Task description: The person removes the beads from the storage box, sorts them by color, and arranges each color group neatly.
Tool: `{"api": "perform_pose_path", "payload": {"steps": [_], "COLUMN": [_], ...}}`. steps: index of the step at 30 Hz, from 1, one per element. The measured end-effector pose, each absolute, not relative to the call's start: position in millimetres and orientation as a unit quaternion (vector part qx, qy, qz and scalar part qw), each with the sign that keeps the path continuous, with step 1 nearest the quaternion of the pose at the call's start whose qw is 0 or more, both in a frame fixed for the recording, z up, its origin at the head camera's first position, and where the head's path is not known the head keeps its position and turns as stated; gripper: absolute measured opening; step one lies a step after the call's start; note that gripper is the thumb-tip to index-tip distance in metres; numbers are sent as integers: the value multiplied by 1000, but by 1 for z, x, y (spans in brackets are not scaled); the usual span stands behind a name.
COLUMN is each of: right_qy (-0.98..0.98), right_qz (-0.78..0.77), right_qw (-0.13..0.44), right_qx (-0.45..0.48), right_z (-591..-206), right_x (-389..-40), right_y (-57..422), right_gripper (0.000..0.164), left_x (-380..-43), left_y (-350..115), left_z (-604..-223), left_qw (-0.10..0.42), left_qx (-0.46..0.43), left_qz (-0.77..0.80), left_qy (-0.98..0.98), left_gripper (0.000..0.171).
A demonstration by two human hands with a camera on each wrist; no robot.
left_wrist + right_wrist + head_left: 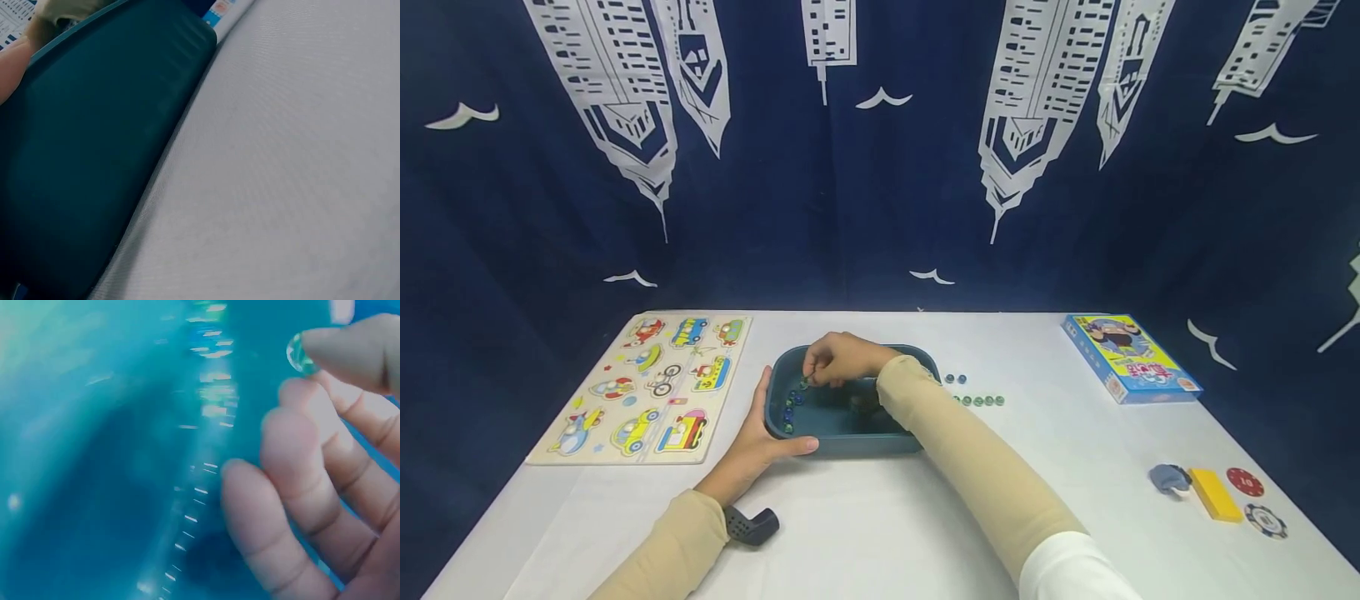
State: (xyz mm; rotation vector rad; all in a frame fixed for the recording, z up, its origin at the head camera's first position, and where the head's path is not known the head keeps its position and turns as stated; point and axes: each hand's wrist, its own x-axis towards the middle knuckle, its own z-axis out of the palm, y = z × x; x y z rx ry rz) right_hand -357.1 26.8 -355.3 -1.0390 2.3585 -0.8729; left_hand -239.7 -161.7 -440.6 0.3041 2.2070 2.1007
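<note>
A deep teal plastic tray (850, 445) stands on the white table in front of me. My left hand (758, 442) grips its near left corner, thumb along the front wall and fingers at the left side. Over the left part of the tray, my right hand (842, 358) pinches a clear green glass marble (300, 355) between thumb and index finger. Below that hand, several blue and green marbles (789, 415) lie along the tray's left end. Right of the tray are two blue marbles (962, 379) and a row of several green marbles (988, 401). My right forearm covers part of the tray.
A wooden puzzle board (664, 392) with vehicle pieces lies at the left. Far right is a blue and yellow game box (1131, 358). Nearer on that side are a grey-blue lump (1169, 478), a yellow block (1215, 495), a red chip (1245, 482) and a black-and-white chip (1266, 521).
</note>
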Motion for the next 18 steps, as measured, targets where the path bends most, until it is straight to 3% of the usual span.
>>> {"api": "perform_pose_path", "payload": {"steps": [8,18], "right_qy": [788,780], "right_qz": [-444,-546], "right_qw": [201,106], "right_qx": [-376,-288], "right_z": [-337,-338], "right_x": [-348,-321], "right_y": [84,176], "right_gripper": [12,19], "left_x": [-238,-237], "left_y": [-161,-161], "left_z": [-439,-437], "left_qw": [37,35], "left_qx": [90,85], "left_qz": [671,657], "left_qy": [735,748], "left_gripper": [135,136]}}
